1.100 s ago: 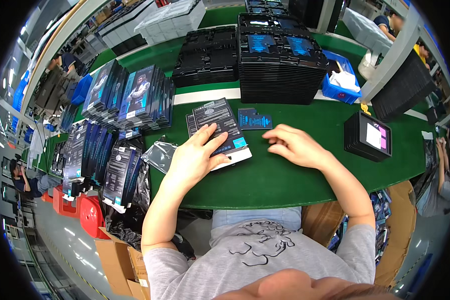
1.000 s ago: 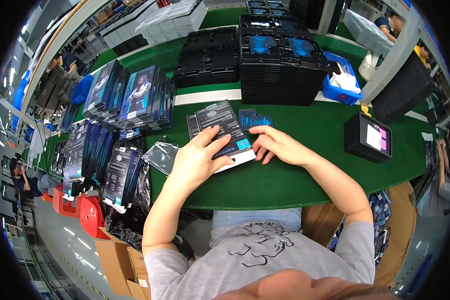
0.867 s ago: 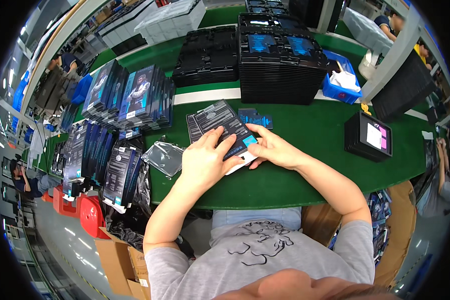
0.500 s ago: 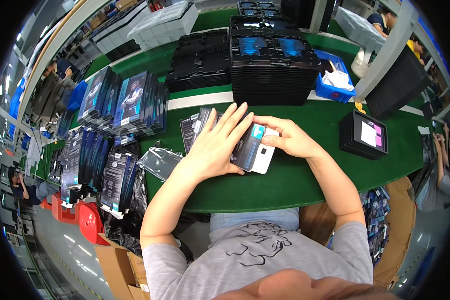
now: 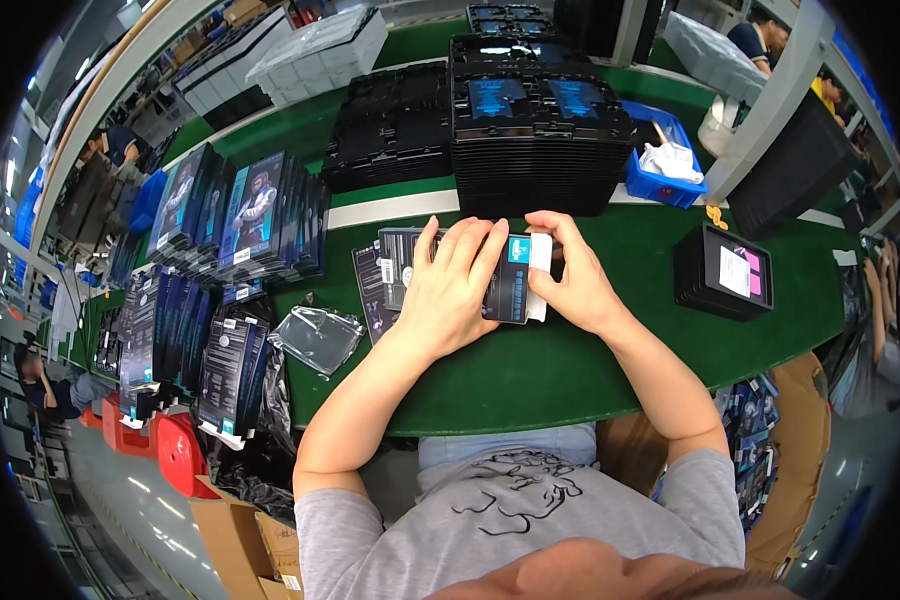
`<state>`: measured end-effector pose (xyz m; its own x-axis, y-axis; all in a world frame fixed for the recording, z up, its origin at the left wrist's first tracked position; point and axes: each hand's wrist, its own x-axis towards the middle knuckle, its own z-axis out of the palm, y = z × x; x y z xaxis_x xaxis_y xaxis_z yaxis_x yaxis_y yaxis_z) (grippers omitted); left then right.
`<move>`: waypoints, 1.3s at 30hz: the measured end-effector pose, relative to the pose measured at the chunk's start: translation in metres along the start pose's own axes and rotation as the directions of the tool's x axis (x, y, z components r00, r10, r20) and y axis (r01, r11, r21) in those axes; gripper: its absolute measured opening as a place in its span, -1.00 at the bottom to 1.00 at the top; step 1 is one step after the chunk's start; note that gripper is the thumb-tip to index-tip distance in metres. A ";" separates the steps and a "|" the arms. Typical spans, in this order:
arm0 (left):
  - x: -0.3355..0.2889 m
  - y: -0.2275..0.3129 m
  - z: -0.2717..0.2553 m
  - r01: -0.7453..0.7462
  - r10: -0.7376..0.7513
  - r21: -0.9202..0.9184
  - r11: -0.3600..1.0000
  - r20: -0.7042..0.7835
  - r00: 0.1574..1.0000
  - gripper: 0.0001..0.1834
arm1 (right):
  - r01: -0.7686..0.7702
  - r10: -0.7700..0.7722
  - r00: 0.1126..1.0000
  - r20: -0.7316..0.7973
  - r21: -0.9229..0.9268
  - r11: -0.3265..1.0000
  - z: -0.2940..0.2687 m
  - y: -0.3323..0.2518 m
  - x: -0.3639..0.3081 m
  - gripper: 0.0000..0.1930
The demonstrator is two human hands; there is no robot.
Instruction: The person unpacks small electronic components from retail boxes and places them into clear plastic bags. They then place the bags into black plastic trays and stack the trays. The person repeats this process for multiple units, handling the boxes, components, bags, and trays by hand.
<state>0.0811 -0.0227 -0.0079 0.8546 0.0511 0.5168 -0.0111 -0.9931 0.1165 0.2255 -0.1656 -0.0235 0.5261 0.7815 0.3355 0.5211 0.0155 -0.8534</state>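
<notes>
A flat dark printed box lies on the green table in front of me, its white end flap sticking out at the right. My left hand spans the box from above, fingertips at the far edge and thumb at the near edge. At the right end, my right hand has the white flap between thumb and fingers. Another dark box is partly covered beneath the left end. A clear plastic bag lies left of my left forearm.
Stacks of printed boxes stand at the left. Black trays are piled at the back beside a blue bin. To the right sits a black open-topped box. Cartons flank me below the table edge.
The box has turned from a slant to nearly level with the table edge. My right hand has shifted around its right end, and the white part there sticks out less.
</notes>
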 end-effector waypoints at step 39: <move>-0.012 -0.037 -0.044 0.172 -0.172 0.046 0.984 -0.017 0.985 0.31 | -0.195 0.331 0.890 0.314 -0.394 0.898 -0.080 0.024 0.011 -0.75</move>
<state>0.0484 0.0183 0.0194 0.8347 0.2227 0.5037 0.1602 -0.9732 0.1649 0.2978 -0.2062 -0.0084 0.4293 0.8965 -0.1093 0.6302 -0.3841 -0.6748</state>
